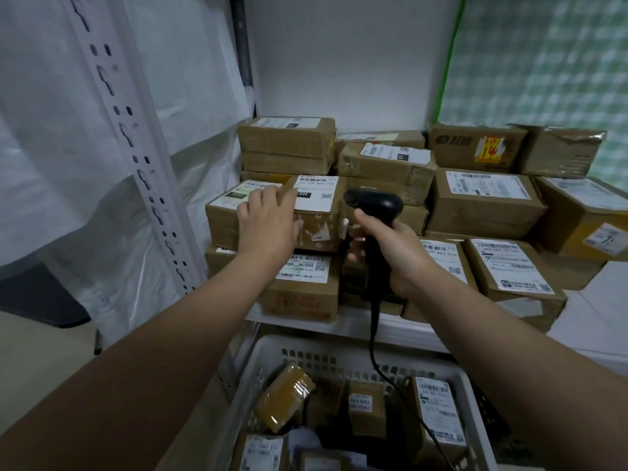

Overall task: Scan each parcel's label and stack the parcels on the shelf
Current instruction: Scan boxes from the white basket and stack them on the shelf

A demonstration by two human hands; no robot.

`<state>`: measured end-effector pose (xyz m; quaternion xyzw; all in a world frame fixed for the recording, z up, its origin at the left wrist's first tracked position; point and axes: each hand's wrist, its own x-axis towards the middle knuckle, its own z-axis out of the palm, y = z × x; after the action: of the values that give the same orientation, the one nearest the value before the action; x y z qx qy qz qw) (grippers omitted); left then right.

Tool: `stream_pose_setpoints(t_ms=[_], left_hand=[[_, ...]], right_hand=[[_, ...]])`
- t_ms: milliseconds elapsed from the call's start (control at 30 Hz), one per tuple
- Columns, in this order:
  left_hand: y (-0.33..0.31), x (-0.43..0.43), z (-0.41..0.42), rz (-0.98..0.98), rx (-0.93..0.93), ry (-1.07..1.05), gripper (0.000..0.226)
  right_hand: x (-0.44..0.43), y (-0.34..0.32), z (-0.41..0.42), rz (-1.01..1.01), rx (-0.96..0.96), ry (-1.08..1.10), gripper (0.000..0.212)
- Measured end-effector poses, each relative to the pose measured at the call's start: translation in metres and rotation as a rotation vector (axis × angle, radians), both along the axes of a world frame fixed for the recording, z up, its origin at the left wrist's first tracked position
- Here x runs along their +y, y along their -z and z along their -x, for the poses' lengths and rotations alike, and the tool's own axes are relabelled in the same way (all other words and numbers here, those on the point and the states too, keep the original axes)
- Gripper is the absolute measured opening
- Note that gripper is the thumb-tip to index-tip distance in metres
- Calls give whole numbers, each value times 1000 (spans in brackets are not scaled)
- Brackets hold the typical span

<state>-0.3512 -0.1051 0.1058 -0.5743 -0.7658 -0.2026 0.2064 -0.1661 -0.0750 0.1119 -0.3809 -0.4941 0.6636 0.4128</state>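
My left hand (266,220) rests on top of a small brown parcel (319,219) with a white label, which sits on the stacked parcels at the left of the shelf (390,329); its fingers reach over the parcel's left edge and its thumb lies against the front. My right hand (390,244) grips the handle of a black barcode scanner (373,202). The scanner's head points left at that parcel, close beside it. Its black cable (373,348) hangs down into the basket.
Several labelled cardboard parcels (486,202) are stacked across the shelf up to the white back wall. A white plastic basket (272,348) below holds several more parcels (438,413). A white perforated shelf post (142,164) stands at the left.
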Motion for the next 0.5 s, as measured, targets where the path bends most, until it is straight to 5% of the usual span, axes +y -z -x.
stream_pose_setpoints(t_ms=[267,500], left_hand=[[18,-34,-24,-6,-38,143,58],[12,-13,-18,22,-642,61,69]], right_hand=[[-33,20,-42,-19,-79,-117,24],[-21,11,-9,14,18,-42,28]])
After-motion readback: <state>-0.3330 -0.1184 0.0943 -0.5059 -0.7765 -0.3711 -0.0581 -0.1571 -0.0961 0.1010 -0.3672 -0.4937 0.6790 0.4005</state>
